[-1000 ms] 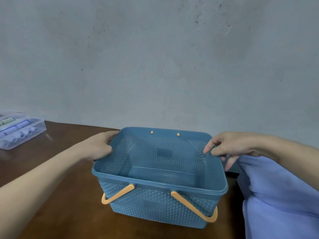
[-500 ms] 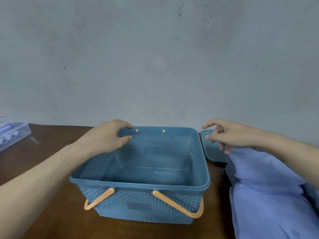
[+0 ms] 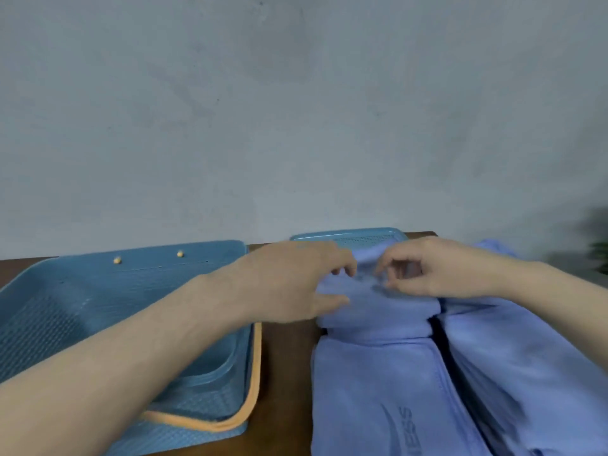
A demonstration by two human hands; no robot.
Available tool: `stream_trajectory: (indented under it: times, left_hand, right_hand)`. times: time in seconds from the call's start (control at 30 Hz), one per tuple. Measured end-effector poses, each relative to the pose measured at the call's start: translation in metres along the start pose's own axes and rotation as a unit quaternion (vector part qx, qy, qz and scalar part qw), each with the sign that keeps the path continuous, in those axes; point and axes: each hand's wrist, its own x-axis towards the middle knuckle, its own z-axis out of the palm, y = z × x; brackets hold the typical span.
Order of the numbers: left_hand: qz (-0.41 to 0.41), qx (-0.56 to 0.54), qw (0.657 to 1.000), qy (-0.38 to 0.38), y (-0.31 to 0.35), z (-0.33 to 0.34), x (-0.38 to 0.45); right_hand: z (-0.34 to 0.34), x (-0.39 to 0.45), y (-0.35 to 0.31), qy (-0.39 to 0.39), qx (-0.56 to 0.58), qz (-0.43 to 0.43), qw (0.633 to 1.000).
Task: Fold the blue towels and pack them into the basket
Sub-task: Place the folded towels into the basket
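A blue perforated basket (image 3: 98, 291) with orange handles (image 3: 254, 383) stands at the left, and no towel shows in the part of it I can see. A pile of blue towels (image 3: 378, 373) lies to its right, with more towel folds (image 3: 526, 357) further right. Both hands are at the far end of the top towel. My left hand (image 3: 296, 281) reaches across the basket's right edge and grips the towel's fold between curled fingers and thumb. A short way to its right, my right hand (image 3: 441, 268) pinches the same towel. The picture is blurred around the fingers.
The basket's blue lid (image 3: 362, 236) lies flat behind the towels, against the grey wall. A strip of dark wooden table (image 3: 286, 373) shows between basket and towels. Something dark green (image 3: 600, 248) sits at the far right edge.
Both hands left the basket and moved right onto the towel pile, where they now take hold of the top towel. The view swung right, so the basket now sits at the left.
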Motion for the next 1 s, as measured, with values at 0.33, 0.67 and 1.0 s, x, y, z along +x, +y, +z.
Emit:
stream_trajectory:
  times: [0.33, 0.67, 1.0]
  left_hand:
    - [-0.038, 0.133, 0.989, -0.045, 0.041, 0.059, 0.028]
    - [-0.085, 0.181, 0.980, 0.023, 0.044, 0.074, 0.036]
    - [-0.189, 0.043, 0.973, 0.128, 0.038, 0.062, 0.041]
  right_hand:
    - [0.004, -0.012, 0.033, -0.090, -0.173, -0.107, 0.975]
    - [0.019, -0.005, 0.033, -0.082, -0.214, -0.133, 0.964]
    - [0.010, -0.002, 0.038, 0.026, -0.089, -0.054, 0.994]
